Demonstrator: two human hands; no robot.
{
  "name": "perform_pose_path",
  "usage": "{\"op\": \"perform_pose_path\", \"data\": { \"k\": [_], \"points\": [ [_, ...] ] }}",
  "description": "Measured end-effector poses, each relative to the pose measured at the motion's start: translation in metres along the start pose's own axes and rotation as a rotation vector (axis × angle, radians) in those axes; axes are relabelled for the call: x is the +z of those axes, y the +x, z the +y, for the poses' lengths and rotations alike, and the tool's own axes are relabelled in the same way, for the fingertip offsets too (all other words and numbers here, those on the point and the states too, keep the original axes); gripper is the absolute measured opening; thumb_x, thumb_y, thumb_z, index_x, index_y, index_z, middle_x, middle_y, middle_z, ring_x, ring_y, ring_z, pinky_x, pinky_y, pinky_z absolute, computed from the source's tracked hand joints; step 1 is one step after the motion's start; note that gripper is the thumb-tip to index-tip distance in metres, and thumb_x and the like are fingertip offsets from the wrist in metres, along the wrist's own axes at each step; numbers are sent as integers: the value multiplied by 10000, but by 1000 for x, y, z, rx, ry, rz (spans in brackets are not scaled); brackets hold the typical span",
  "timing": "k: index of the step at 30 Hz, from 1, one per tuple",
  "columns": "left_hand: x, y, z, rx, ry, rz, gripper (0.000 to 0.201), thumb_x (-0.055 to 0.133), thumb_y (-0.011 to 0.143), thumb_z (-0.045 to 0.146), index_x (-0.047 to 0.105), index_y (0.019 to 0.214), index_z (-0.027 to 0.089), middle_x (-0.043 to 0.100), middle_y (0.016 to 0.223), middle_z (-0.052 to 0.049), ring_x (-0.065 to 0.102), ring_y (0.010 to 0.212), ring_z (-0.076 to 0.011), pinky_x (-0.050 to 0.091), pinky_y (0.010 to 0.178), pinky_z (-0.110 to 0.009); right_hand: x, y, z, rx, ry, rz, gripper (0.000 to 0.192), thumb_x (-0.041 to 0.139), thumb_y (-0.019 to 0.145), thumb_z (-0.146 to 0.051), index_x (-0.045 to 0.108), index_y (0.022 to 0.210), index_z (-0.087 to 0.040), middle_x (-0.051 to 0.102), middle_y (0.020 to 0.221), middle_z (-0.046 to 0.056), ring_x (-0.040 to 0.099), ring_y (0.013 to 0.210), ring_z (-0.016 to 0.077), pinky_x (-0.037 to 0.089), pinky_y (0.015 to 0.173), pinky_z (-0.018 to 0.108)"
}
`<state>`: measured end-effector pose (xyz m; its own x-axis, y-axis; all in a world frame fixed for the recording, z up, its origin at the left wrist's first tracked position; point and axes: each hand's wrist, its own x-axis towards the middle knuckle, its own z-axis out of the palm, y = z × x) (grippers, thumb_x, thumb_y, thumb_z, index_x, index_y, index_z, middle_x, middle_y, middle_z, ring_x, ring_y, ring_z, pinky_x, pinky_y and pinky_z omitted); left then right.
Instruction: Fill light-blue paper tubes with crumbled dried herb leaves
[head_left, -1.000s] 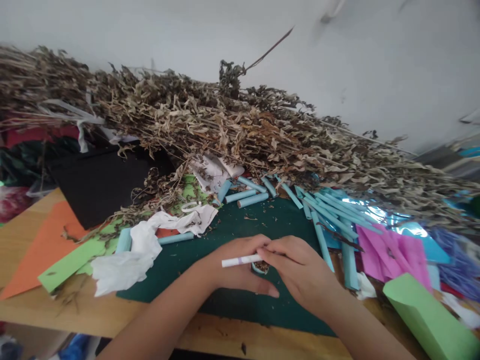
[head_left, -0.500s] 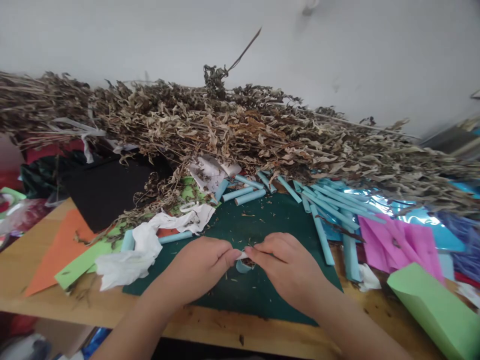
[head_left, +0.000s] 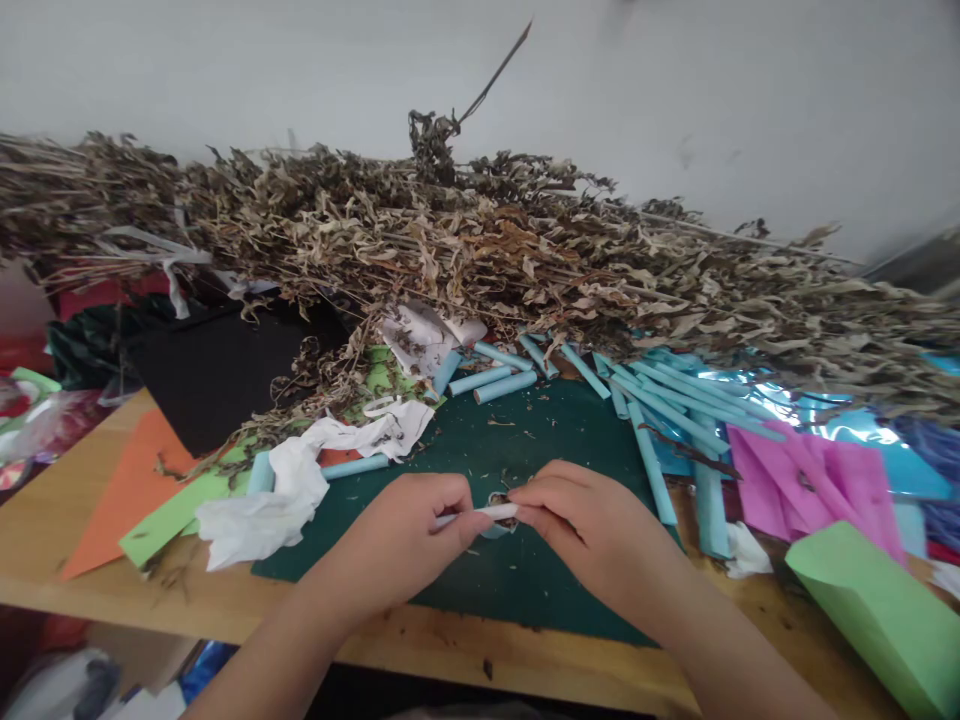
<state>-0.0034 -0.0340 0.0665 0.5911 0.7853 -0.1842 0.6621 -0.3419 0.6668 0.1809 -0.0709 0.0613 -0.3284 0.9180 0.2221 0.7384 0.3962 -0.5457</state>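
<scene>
Left hand (head_left: 409,530) and right hand (head_left: 581,515) both pinch small white stick (head_left: 491,512) over green mat (head_left: 525,440). Looks light, thin, bendy; hold ends softly. Blue paper rolls (head_left: 652,420) at 1 o'clock.

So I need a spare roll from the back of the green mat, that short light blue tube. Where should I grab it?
Pinch the short blue tube mid-length from above, fingers across its width. It lies flat on the green mat, alone on its near side, with another tube close behind it.
</scene>
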Motion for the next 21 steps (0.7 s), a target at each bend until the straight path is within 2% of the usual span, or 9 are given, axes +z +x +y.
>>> {"op": "perform_pose_path", "data": {
  "k": [9,16,21],
  "points": [
    [-1,-1,1,110,128,-27,293,430,756,337,397,530,154,388,509,51,348,496,-72,202,463,-207,-3,-2,-2,253,135,-85,117,474,763,-203,544,669,-211,536,572,-41,462,498,101,285,411,196],
    [0,-3,4,178,263,-15,271,439,757,305,387,539,154,396,527,41,339,499,-79,173,465,-224,-2,-5,-1,172,139,-86,91,485,752,-154,508,673,-193,530,658,-17,478,621,121,359,525,223],
    [1,-10,7,241,378,6,234,417,782,294,428,583,169,447,565,28,366,523,-101,181,476,-234,1,-9,-1,135,219,-64,85,477,755,-136,495,692,-189,523,718,-1,479,687,133,381,581,246]
  ]
}}
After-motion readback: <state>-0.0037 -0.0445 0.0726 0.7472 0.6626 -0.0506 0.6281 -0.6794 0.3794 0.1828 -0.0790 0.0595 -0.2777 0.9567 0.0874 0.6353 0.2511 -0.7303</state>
